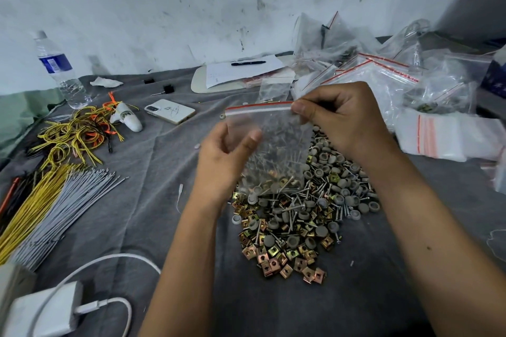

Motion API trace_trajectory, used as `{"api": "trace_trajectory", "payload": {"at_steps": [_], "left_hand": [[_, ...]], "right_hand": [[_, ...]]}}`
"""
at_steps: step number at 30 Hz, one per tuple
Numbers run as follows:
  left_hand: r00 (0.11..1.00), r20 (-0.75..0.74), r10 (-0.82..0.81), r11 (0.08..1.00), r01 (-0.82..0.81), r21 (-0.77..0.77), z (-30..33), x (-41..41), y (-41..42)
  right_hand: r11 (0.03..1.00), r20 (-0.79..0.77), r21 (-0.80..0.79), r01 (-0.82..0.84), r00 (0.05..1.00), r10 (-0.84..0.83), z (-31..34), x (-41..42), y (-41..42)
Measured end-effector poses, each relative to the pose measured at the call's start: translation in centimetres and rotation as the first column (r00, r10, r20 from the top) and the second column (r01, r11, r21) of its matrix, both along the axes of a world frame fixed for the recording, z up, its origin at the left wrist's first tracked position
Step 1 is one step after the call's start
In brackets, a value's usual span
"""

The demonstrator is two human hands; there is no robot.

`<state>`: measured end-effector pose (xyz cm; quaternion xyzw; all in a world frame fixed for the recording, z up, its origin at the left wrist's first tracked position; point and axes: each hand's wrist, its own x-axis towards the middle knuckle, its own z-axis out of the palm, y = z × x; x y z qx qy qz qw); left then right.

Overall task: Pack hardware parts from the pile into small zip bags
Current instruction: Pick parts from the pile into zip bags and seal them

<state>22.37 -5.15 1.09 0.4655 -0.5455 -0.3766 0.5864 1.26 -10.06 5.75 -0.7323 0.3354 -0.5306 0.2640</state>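
A small clear zip bag (pixel 273 142) with a red-striped seal hangs upright above the pile; screws, grey caps and brass clips lie in its bottom. My right hand (pixel 339 117) pinches the seal at the bag's top right corner. My left hand (pixel 224 156) is at the bag's left side, thumb in front of the plastic and fingers behind it. Under the bag lies the pile of hardware (pixel 304 216): square brass clips, grey round caps and screws on the grey cloth.
Filled and empty zip bags (pixel 383 74) are heaped at the back right, with a stack of new bags (pixel 438 137) on the right. Wire bundles (pixel 54 186), a phone (pixel 170 111), a water bottle (pixel 59 71), a charger (pixel 46 312) and papers with a pen (pixel 243 68) lie around.
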Motion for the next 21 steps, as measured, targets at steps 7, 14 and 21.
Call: {"api": "trace_trajectory", "payload": {"at_steps": [7,14,21], "left_hand": [[0.992,0.123,-0.021,0.990,0.004,0.139,-1.4,-1.9,0.1],[0.980,0.179,0.092,0.995,-0.095,0.010,0.5,-6.7,-2.0],[0.985,0.090,0.148,0.989,-0.150,0.017,2.8,-17.2,-7.6]], "right_hand": [[0.975,-0.041,0.066,0.211,0.977,-0.209,-1.4,-1.7,-1.2],[0.968,0.274,0.105,0.227,0.929,-0.248,0.0,-4.7,-1.5],[0.878,-0.017,0.325,0.352,0.930,-0.367,-2.4,-9.5,-3.1]]}}
